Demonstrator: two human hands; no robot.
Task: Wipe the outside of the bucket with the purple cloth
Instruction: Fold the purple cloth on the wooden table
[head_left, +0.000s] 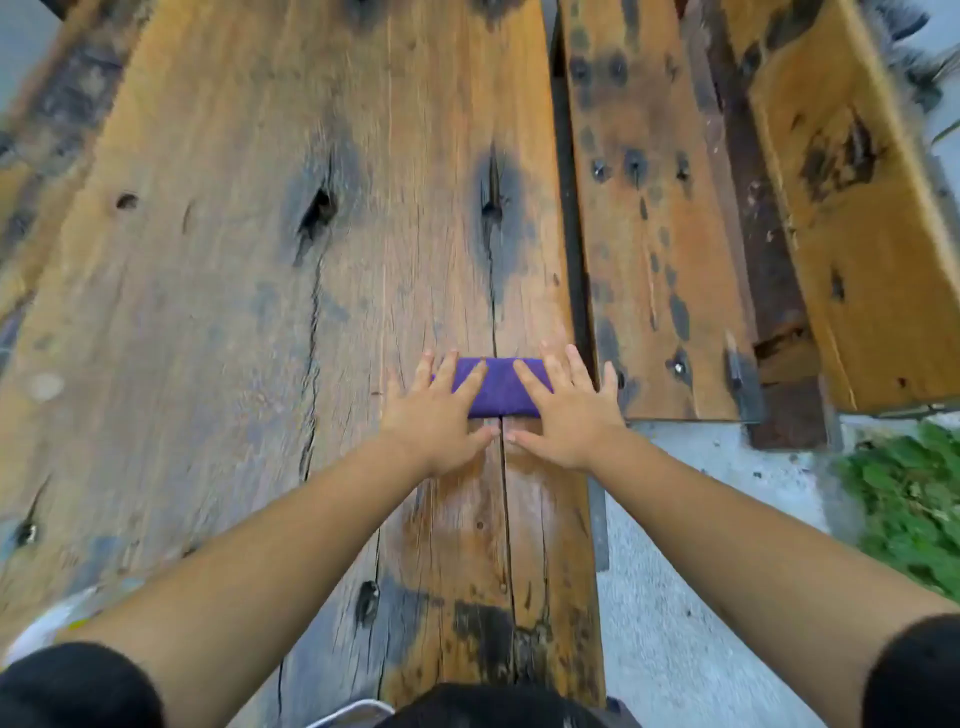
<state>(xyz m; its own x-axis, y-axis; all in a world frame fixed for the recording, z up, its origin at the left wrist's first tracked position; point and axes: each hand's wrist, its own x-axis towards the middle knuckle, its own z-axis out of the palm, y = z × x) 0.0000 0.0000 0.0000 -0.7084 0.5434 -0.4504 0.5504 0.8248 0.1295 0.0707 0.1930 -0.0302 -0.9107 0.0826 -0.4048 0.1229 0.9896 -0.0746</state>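
Purple cloth (497, 387), folded into a flat rectangle, right of centre in the frame, on the weathered wooden counter (249, 291) near its right edge. Left hand (441, 413) and right hand (563, 410) side by side, both flat on the cloth, fingers (467, 376) straight and spread, released, grasping nothing, thumbs nearly touching just below the cloth. Second worn plank (654, 249) at upper right. Grey ground (691, 597) and green plants (914, 499) at lower right. Bucket not seen.
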